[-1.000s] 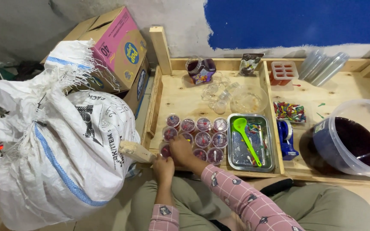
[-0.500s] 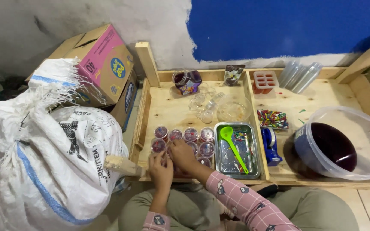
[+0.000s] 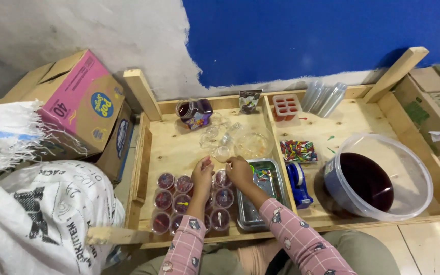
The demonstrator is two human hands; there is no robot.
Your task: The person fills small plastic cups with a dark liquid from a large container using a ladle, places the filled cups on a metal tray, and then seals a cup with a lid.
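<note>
Two hands work over a shallow wooden counter (image 3: 179, 147) with raised edges, set against a blue and grey wall. Largest item: a white woven sack (image 3: 36, 219) off the counter's left edge, with a pink cardboard box (image 3: 77, 102) behind it. On the counter's right end sits a clear round tub (image 3: 383, 175) of dark red liquid. Near the front edge, middle: a steel tray (image 3: 260, 203) holding a green spoon, mostly hidden by the right forearm. Just right of it, a blue tape dispenser (image 3: 297, 184), then a packet of coloured sticks (image 3: 298, 150). Back edge: a jar of dark liquid (image 3: 193, 112) and a red mould tray (image 3: 286, 106).

Front left corner: a cluster of small filled cups (image 3: 179, 201), dark red contents, standing upright and touching one another.

Left hand (image 3: 202, 175) and right hand (image 3: 239, 172) meet above the cluster, fingers narrowed and pinched together on a small clear plastic cup (image 3: 223, 154) held between them; exact grip partly hidden.

Judgement: cup is thin, light, easily crushed, likely slippery if wet. Best held at the rim with fingertips, light pressure, kept level.
</note>
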